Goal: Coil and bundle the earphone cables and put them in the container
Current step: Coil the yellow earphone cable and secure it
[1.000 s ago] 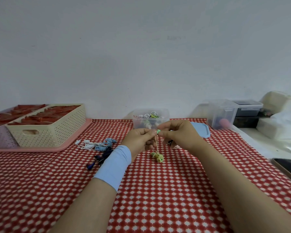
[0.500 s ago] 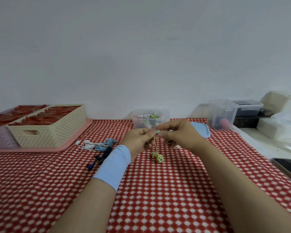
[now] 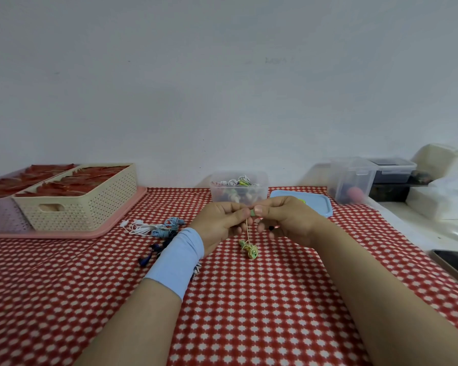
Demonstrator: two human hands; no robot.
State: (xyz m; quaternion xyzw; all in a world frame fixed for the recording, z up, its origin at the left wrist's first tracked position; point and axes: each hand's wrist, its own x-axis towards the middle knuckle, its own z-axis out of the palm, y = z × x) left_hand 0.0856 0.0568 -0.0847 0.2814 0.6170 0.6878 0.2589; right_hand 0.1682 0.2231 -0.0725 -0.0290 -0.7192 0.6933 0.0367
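Both hands are raised just above the surface [image 3: 249,307] and meet thumb to thumb: the left hand [image 3: 220,223], with a pale blue wristband [image 3: 177,257] on its wrist, and the right hand [image 3: 286,220] pinch a small green end piece [image 3: 252,213] between thumbs and forefingers, the other fingers loosely curled beneath. From that pinch a yellow-green earphone cable [image 3: 247,229] hangs straight down to a knotted clump [image 3: 250,249] of the same cable lying on the checked cloth. The main risk, as I judge it, is that clump: if winding begins while the loops are snarled, pulling upward could tighten the knot rather than free it, and the bundle would come out lumpy or strain the thin wire at the end piece. The pinch is also narrow, so the small piece could slip and the cable drop back. Near the left forearm lie dark blue earphones [image 3: 154,249], with light blue earphones [image 3: 169,228] and white earphones [image 3: 140,228] beyond; a sweeping wrist could drag these into the work. Behind the hands stands the clear container [image 3: 263,182], already holding coiled sets, its blue lid [image 3: 320,207] beside it; a loose bundle dropped there may spring open and tangle with the rest.
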